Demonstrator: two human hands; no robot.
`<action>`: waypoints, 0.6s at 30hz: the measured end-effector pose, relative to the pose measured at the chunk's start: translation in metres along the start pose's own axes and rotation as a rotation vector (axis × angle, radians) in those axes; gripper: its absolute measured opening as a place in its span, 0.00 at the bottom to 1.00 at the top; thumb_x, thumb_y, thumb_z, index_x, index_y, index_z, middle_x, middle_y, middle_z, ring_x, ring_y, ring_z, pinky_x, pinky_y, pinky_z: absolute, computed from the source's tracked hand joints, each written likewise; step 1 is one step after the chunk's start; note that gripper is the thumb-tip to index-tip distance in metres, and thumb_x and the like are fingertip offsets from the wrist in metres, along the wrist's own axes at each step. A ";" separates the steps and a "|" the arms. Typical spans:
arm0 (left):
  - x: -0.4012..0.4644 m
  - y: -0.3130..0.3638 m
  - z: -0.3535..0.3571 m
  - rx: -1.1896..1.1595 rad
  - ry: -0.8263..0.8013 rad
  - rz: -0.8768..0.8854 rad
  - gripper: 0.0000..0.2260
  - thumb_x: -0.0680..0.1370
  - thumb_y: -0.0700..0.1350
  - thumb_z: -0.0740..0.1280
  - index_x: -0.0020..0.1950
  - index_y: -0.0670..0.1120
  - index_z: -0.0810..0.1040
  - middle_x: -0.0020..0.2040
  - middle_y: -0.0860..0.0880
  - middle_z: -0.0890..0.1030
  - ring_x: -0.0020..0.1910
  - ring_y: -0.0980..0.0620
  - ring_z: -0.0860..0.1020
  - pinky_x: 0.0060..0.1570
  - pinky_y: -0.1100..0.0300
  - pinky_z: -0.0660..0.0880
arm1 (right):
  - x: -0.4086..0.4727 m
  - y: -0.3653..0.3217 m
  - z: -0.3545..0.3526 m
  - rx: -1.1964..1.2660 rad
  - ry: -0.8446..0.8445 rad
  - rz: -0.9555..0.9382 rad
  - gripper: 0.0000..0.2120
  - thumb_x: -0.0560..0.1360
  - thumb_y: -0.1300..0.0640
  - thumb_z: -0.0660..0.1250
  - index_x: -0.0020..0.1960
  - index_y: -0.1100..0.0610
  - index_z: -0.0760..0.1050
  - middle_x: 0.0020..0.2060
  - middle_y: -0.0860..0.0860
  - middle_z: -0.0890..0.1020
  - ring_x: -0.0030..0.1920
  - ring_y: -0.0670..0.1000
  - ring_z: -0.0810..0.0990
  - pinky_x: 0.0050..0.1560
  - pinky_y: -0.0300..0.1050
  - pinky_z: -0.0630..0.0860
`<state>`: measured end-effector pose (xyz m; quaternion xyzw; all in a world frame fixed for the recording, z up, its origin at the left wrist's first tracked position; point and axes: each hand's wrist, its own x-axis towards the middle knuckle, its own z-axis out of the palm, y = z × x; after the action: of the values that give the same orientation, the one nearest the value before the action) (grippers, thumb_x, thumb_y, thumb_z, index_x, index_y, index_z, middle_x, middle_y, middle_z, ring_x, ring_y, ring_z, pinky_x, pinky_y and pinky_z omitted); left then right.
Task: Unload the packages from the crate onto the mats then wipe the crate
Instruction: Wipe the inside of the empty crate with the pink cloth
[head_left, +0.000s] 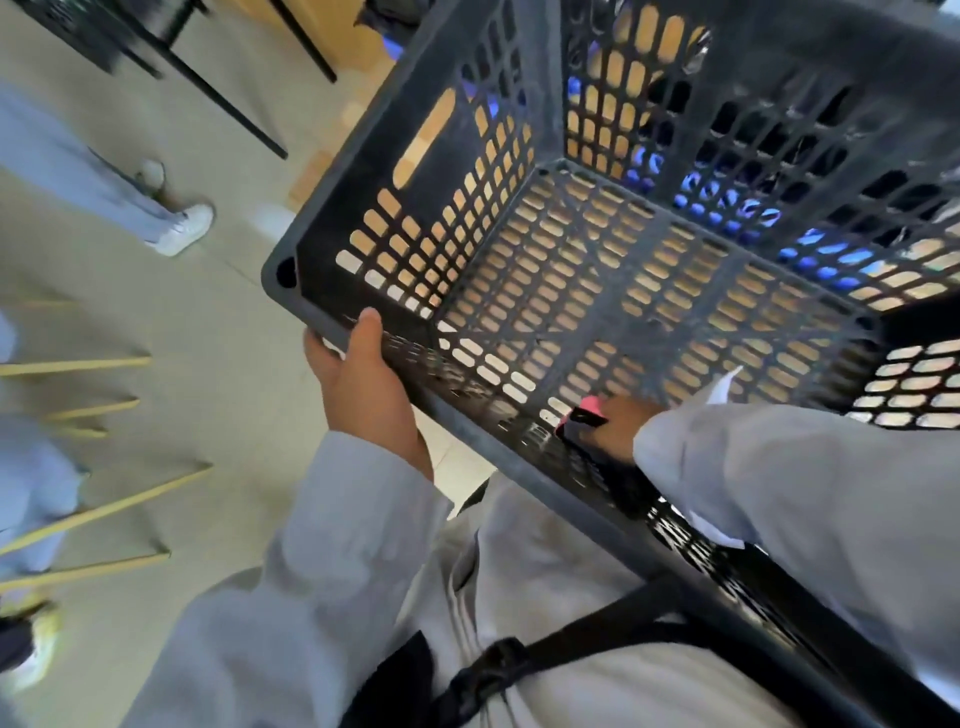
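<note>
The dark grey perforated crate (613, 218) is tilted toward me and holds no packages. My left hand (363, 379) grips its near rim at the left corner, thumb over the edge. My right hand (615, 423) reaches inside against the near wall, mostly hidden by my grey sleeve. It presses a small pink cloth (587, 406) on the crate floor; the cloth is blurred. Blue shapes (727, 210) show through the holes of the far wall, too broken up to identify.
A wooden surface shows through the crate's floor holes. On the beige floor to the left stand another person's legs and white shoes (182, 228), black table legs (234, 109) and several slanted wooden sticks (104, 512). A black strap (519, 660) crosses my chest.
</note>
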<state>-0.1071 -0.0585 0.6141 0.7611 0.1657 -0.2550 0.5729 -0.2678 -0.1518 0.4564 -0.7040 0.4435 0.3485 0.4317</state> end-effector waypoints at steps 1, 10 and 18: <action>-0.002 0.001 0.007 -0.052 0.035 -0.068 0.17 0.78 0.52 0.64 0.68 0.55 0.71 0.55 0.52 0.82 0.53 0.50 0.82 0.48 0.54 0.80 | 0.000 -0.001 0.004 0.052 -0.017 -0.017 0.23 0.81 0.42 0.60 0.69 0.55 0.72 0.67 0.55 0.75 0.66 0.58 0.74 0.62 0.44 0.68; -0.017 0.001 0.025 0.027 0.179 0.000 0.04 0.80 0.50 0.61 0.51 0.52 0.73 0.37 0.54 0.74 0.31 0.58 0.73 0.29 0.63 0.70 | -0.011 -0.009 0.018 0.523 -0.005 -0.007 0.19 0.79 0.42 0.64 0.62 0.54 0.78 0.53 0.52 0.80 0.58 0.56 0.78 0.53 0.40 0.64; -0.018 0.003 0.023 0.005 0.173 0.009 0.03 0.81 0.46 0.60 0.53 0.51 0.72 0.36 0.53 0.72 0.30 0.56 0.70 0.26 0.65 0.69 | -0.071 -0.019 -0.005 0.642 -0.029 -0.220 0.15 0.77 0.41 0.66 0.40 0.51 0.81 0.33 0.47 0.83 0.41 0.52 0.82 0.49 0.44 0.72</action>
<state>-0.1249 -0.0805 0.6217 0.7825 0.2104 -0.1864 0.5556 -0.2751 -0.1290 0.5256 -0.5705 0.4459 0.1525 0.6726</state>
